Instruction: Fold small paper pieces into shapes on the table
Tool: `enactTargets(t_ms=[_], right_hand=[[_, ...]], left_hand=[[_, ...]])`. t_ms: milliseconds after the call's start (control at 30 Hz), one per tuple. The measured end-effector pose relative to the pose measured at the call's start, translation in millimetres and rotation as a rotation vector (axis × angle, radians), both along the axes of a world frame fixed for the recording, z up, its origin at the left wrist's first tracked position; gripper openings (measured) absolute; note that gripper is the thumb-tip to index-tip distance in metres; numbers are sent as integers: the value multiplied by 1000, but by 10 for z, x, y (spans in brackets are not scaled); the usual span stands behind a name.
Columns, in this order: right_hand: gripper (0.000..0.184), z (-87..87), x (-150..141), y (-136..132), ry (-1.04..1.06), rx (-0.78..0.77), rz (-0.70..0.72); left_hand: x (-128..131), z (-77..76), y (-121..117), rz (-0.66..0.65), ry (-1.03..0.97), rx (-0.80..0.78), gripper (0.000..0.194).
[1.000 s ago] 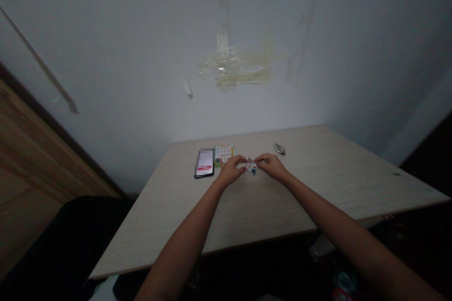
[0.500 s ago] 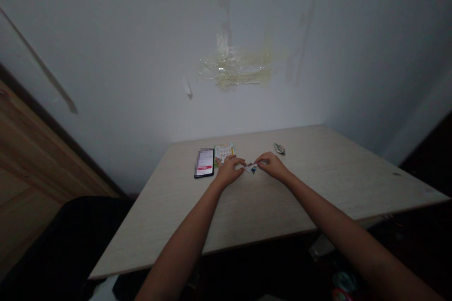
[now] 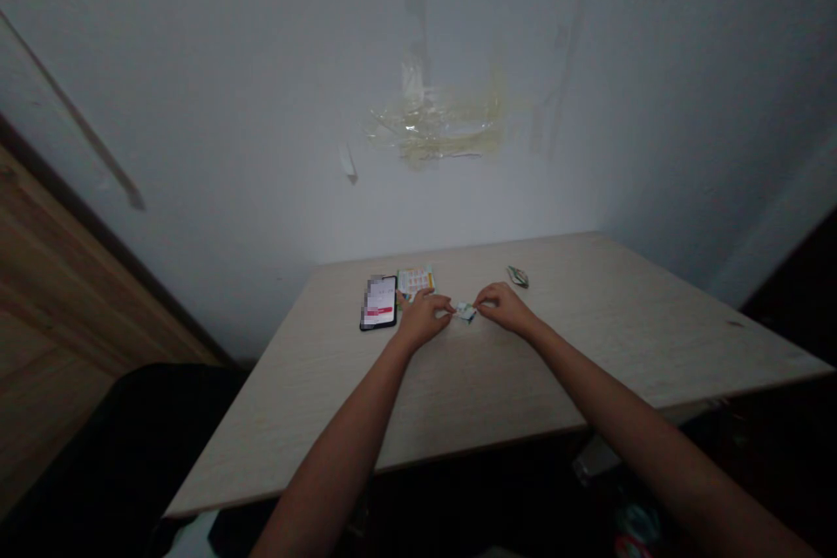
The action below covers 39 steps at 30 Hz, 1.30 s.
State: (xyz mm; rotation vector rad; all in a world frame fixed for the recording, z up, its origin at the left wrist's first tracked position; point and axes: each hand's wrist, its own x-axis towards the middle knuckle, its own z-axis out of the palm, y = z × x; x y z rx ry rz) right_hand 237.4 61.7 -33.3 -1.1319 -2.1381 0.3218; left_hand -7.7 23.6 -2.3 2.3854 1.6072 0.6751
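A small folded piece of printed paper (image 3: 466, 311) lies low over the pale wooden table (image 3: 497, 384), between my two hands. My left hand (image 3: 425, 317) pinches its left end with curled fingers. My right hand (image 3: 502, 307) pinches its right end, fingers closed too. Both forearms reach out from the near edge of the table.
A black phone (image 3: 379, 302) with a lit screen lies left of my left hand. A colourful printed sheet (image 3: 417, 280) sits beside it. Another small folded paper (image 3: 517, 276) rests further back on the right. The white wall carries tape remains (image 3: 435, 126). A wooden panel (image 3: 58, 296) stands at left.
The folded paper has become smaller and sits lower on the table. My hands have stayed almost in place, still pinching it.
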Motion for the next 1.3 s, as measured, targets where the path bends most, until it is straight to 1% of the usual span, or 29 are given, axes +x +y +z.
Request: enactTargets(t_ms=[233, 367, 467, 567, 700, 800, 933, 1067, 1300], right_hand=[[14, 34, -44, -76, -29, 17, -46], [11, 68, -82, -129, -52, 13, -64], [13, 86, -99, -159, -62, 1, -80], [16, 90, -106, -170, -87, -17, -94], [18, 84, -115, -169, -105, -24, -113], [19, 87, -123, -177, -98, -29, -115], [20, 103, -126, -195, -80, -41, -97], [19, 120, -126, -203, -64, -63, -92], [24, 121, -133, -209, -105, -66, -107]], left_hand=[[57, 5, -41, 19, 24, 51, 15], [117, -6, -63, 42, 33, 89, 17], [148, -15, -76, 40, 48, 105, 15], [156, -17, -83, 46, 49, 108, 13], [146, -5, -93, 55, 76, 97, 20], [145, 3, -101, 64, 101, 79, 22], [175, 7, -107, 83, 81, 81, 20], [225, 16, -118, 111, 65, 70, 23], [226, -5, -109, 119, 62, 54, 25]])
